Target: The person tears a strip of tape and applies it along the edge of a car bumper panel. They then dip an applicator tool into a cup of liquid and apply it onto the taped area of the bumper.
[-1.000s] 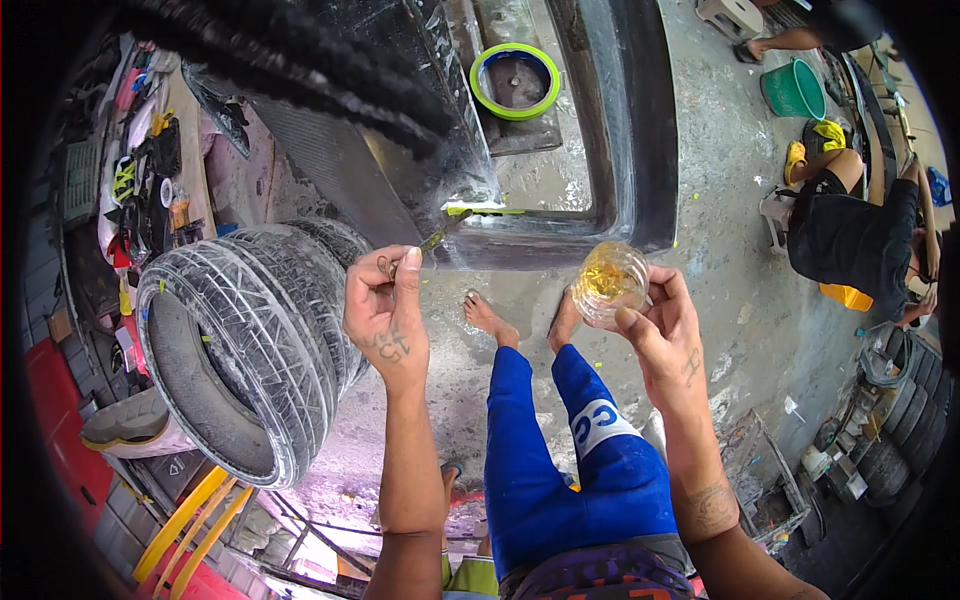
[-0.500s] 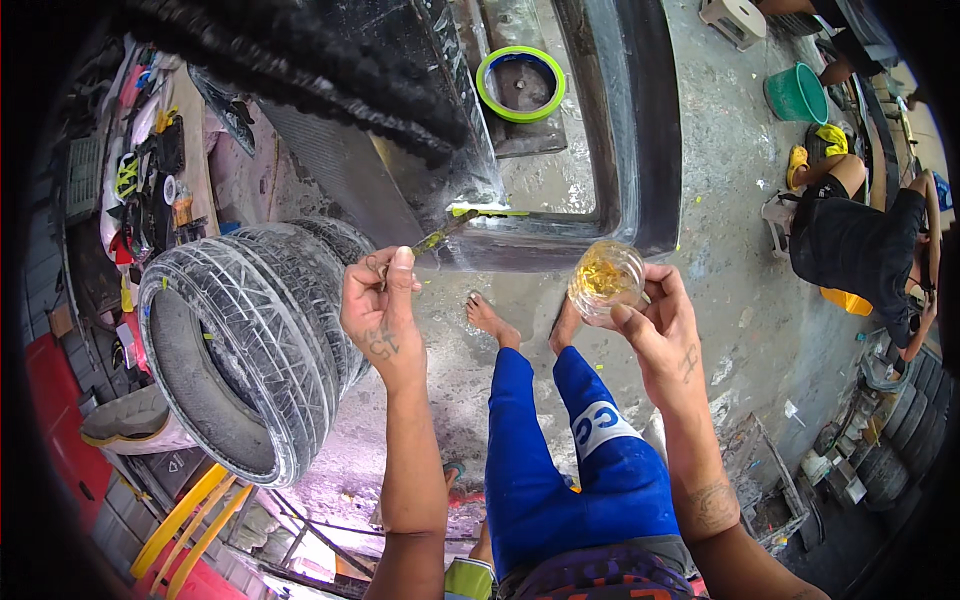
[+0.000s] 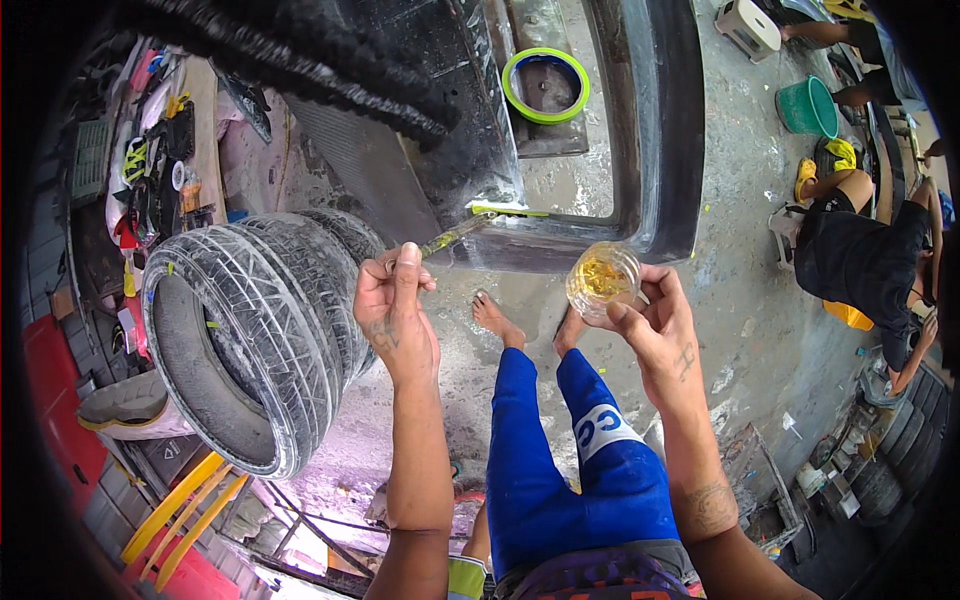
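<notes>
My left hand (image 3: 395,310) pinches a thin, narrow tool (image 3: 445,240) smeared with yellow-green. Its far end reaches the inner lower edge of a large black frame-like panel (image 3: 650,150), near a lime-green strip (image 3: 510,210) at the corner; whether they touch I cannot tell. My right hand (image 3: 660,320) grips a small clear cup (image 3: 600,282) with yellow material inside, held to the right of the tool, just below the panel's lower edge.
Stacked dusty tyres (image 3: 235,350) stand at my left, below a cluttered bench (image 3: 175,150). A green-rimmed ring (image 3: 545,112) lies inside the panel's opening. At right are a seated co-worker (image 3: 860,250), another person's legs (image 3: 860,90), a green bucket (image 3: 805,110) and a stool (image 3: 745,30).
The panel, ring and bucket have shifted slightly right in the view, and my left hand and tool a little right too. The legs at top right have moved. Both my hands keep their holds.
</notes>
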{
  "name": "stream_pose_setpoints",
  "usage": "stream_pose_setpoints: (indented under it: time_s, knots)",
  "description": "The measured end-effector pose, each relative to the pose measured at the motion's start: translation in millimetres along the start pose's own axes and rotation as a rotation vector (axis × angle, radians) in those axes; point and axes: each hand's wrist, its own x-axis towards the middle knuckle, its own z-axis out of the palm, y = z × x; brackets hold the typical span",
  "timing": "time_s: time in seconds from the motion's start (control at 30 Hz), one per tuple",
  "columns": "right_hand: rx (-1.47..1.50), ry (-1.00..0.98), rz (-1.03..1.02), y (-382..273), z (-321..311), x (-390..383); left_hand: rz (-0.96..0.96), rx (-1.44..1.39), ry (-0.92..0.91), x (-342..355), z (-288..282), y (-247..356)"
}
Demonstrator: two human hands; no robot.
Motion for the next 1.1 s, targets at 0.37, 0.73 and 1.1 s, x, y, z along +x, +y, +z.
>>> stream_pose_setpoints:
  time_s: [0.37,0.73,1.1]
  knots:
    - [-0.227,-0.033,0.073,2.7,23.1,19.2,-0.125,-0.154,-0.078,-24.7,2.5,28.9]
    - [-0.216,-0.013,0.022,-6.0,12.3,14.2,0.890,0.748,-0.949,-36.3,-5.7,61.6]
    - [-0.032,-0.068,0.071,-13.3,-13.5,5.0,0.125,0.119,-0.190,-46.1,-0.8,27.2]
